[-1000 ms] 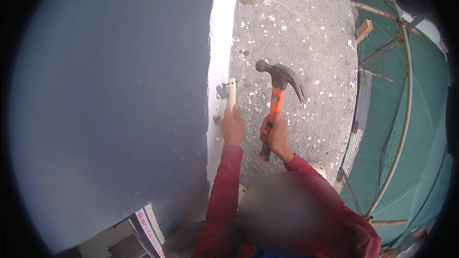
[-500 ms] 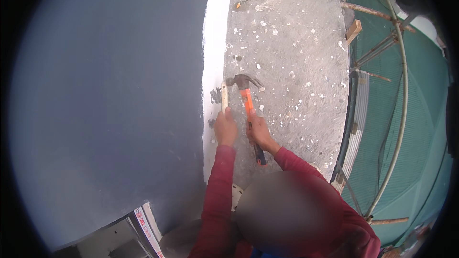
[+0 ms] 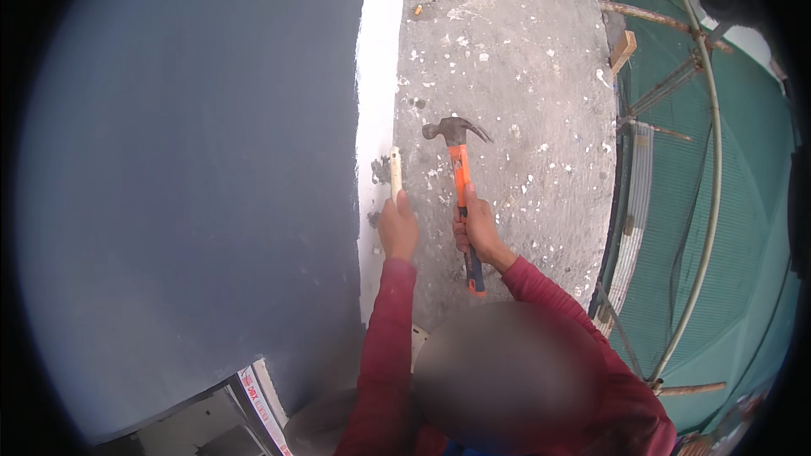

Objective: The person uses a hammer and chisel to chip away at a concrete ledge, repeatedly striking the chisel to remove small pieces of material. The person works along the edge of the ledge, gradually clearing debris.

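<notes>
My left hand (image 3: pixel 399 228) is closed around a pale cream, narrow handle-like tool (image 3: pixel 396 171) with a small hole near its far end. Its lower part is hidden in my fist, so its kind does not show. It is held along the white band (image 3: pixel 378 84) at the wall's foot, beside dark chipped patches (image 3: pixel 382 171). In my right hand (image 3: pixel 478 228) is a claw hammer (image 3: pixel 459 160) with a dark head and an orange and dark-blue handle. The hammer head is to the right of the pale tool, apart from it.
A dark grey-blue wall (image 3: pixel 203 169) fills the left side. The rough concrete floor (image 3: pixel 524 76) is strewn with white flecks. Along its right edge stand a wood block (image 3: pixel 623 51), scaffold poles (image 3: pixel 711 160) and green netting (image 3: pixel 743 270). A doorway frame (image 3: pixel 262 401) shows at lower left.
My right hand has swung the hammer rightward, away from the pale tool's end, which the hammer head was touching or close beside. My left hand and the tool have stayed nearly in place.
</notes>
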